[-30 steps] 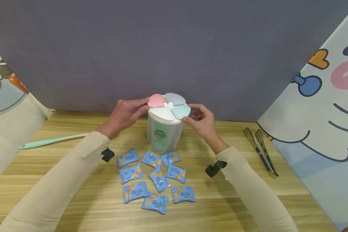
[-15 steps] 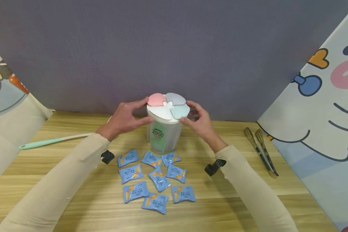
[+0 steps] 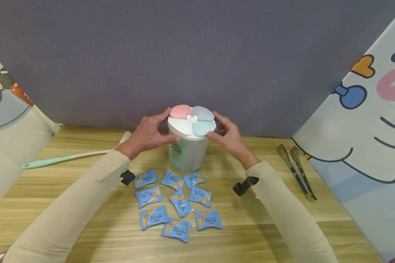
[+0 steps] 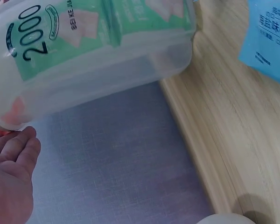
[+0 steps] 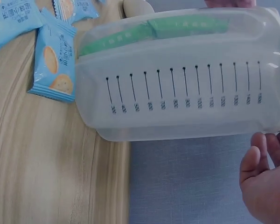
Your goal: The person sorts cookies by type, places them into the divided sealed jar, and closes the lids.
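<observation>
A translucent food storage canister (image 3: pixel 192 153) stands upright at the back of the table, topped by a lid (image 3: pixel 181 126) with pink, grey, mint and white petal-shaped flaps. Green packets (image 4: pixel 60 39) printed "2000" show through its wall. My left hand (image 3: pixel 149 133) grips the canister's top from the left, fingertips at the pink flap and thumb below the rim in front. My right hand (image 3: pixel 229 137) holds the opposite side, its thumb near the mint flap. Measuring marks run along the wall (image 5: pixel 177 102) in the right wrist view.
Several blue biscuit packets (image 3: pixel 181 202) lie in front of the canister. To the left is a white spoon-like utensil (image 3: pixel 85 154) with a mint handle. Metal tongs (image 3: pixel 296 171) lie at the right. A grey panel (image 3: pixel 197 54) rises behind the table.
The canister has turned clockwise seen from above; its "2000" print has shifted left. The left hand opened its thumb away from the lid, then moved round the front of the rim.
</observation>
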Tool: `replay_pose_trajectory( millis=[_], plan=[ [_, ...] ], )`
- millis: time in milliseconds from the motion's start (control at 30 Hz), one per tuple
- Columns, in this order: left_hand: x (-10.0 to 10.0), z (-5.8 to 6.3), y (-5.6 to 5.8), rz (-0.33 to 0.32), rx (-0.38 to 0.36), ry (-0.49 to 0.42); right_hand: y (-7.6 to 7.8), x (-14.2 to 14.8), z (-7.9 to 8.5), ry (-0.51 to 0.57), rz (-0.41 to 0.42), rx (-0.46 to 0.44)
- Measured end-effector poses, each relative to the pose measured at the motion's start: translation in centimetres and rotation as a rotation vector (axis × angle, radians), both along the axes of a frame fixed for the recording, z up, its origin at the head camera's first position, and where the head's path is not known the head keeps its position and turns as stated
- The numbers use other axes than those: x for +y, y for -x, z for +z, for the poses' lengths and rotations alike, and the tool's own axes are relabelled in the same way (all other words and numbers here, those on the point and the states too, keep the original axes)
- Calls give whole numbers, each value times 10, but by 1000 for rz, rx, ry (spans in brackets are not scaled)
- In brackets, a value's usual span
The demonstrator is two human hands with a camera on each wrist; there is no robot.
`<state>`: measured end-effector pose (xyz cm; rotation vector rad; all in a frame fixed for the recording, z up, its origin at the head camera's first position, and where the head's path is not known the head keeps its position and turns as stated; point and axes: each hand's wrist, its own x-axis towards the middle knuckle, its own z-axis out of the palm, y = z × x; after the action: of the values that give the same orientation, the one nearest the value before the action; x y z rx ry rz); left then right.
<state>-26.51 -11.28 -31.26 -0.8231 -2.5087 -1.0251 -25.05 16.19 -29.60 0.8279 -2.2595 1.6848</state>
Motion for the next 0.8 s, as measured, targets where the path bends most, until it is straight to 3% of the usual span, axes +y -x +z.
replay_pose_trajectory(
  millis=[167,433,600,800],
  plan=[
    [2,2,2,5,-13,6,-3,1,-3,48,-19,28],
    [-3,-3,5,-45,118,-50,-12,-2,-9,67,-110,112],
    [-7,-4,5,-59,129,-69,-15,-5,-11,68,-151,158],
    [-10,-5,6,-58,141,-92,-13,-3,-14,106,-134,199]
  ],
)
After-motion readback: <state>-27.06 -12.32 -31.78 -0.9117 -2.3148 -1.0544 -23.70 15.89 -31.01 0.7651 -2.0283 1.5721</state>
